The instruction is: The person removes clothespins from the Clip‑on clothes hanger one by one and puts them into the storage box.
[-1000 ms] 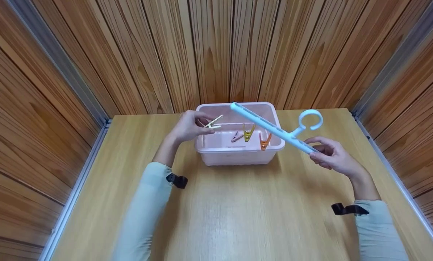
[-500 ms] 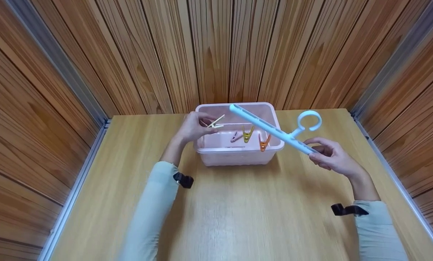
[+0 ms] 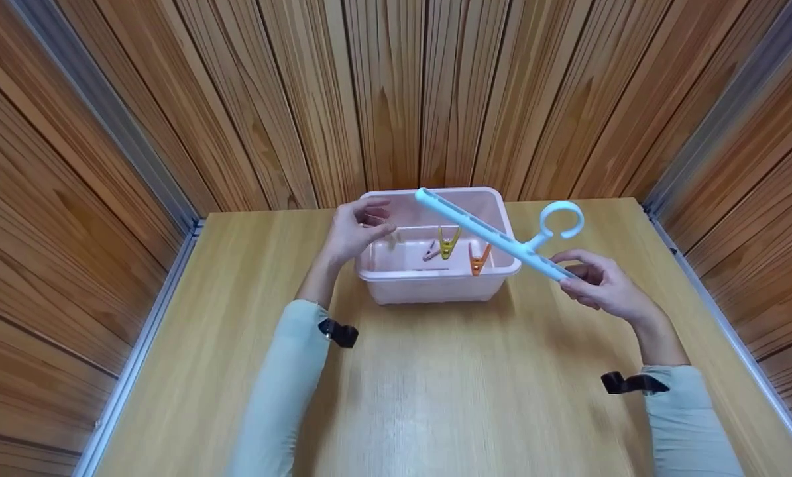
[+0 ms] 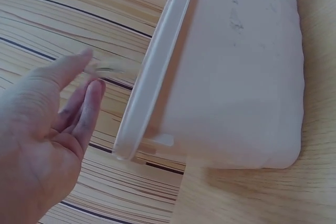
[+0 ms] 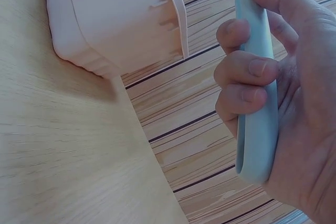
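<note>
My right hand [image 3: 601, 285] grips one end of a light blue clothes hanger [image 3: 482, 228] with a ring hook, its fingers curled round the bar in the right wrist view. The bar slants over a pale pink plastic basin [image 3: 435, 289]. Below it show a yellow clothespin [image 3: 447, 245], an orange clothespin [image 3: 479, 260] and a pink clothespin [image 3: 431, 250]; whether they hang from the bar or rest in the basin I cannot tell. At the basin's left rim, my left hand [image 3: 356, 230] has parted fingers. A blurred pale yellow clothespin [image 4: 113, 69] is just beyond its fingertips.
The basin stands near the back edge of a wooden table [image 3: 409, 397]. Wood-panelled walls [image 3: 396, 93] rise behind and on both sides, with metal rails [image 3: 137, 344] along the side edges.
My left hand moved slightly right over the basin, then let go of the pale yellow clothespin, which is now blurred. The hanger shifted slightly left, and the orange and yellow clothespins shifted with it.
</note>
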`<state>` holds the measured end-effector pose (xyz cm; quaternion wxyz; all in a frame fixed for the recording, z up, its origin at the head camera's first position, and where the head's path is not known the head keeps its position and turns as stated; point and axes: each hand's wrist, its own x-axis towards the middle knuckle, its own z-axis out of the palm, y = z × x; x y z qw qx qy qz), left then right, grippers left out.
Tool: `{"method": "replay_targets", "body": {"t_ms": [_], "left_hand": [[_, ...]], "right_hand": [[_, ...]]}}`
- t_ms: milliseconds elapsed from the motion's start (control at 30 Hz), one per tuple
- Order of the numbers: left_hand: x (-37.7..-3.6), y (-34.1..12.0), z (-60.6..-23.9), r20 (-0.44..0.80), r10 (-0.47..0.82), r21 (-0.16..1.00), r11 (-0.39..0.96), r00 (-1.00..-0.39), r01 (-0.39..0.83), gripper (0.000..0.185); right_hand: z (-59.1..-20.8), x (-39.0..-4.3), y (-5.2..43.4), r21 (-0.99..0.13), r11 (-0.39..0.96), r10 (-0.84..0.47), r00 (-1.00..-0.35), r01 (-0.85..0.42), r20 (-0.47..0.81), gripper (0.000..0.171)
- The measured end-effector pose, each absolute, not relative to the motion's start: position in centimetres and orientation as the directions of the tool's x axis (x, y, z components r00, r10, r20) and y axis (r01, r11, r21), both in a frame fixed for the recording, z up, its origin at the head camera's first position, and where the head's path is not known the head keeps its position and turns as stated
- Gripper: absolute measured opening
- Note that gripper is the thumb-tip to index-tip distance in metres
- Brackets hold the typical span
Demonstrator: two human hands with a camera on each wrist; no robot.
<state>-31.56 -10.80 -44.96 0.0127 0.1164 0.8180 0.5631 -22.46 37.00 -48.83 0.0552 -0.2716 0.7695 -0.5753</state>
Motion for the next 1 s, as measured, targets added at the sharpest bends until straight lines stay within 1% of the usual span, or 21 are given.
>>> {"method": "replay_targets", "body": {"t_ms": [167,600,800,1000], "left_hand": [[-31.4,-11.0,-45.5,0.120,0.213,0.947,0.267,-0.970,0.175,0.050],[-30.6,-12.3,-46.3,0.077,0.299,0.953,0.257,-0.951,0.158,0.052],[-30.3,-12.9,-46.7,0.114,0.278,0.956,0.229,-0.954,0.181,0.050],[-29.9,-13.3,-47.0,0.141,0.275,0.966,0.173,-0.951,0.193,0.049]], "right_hand": [[-49.0,-22.4,37.0,-0.911,0.219,-0.475,-0.854,-0.349,0.213,0.034],[-47.1,-23.0,36.6,-0.886,0.266,-0.468,-0.854,-0.380,0.226,0.035],[-46.3,-23.5,36.1,-0.875,0.289,-0.477,-0.851,-0.388,0.220,0.035],[-46.0,-24.1,35.3,-0.873,0.267,-0.496,-0.835,-0.408,0.239,0.034]]}}
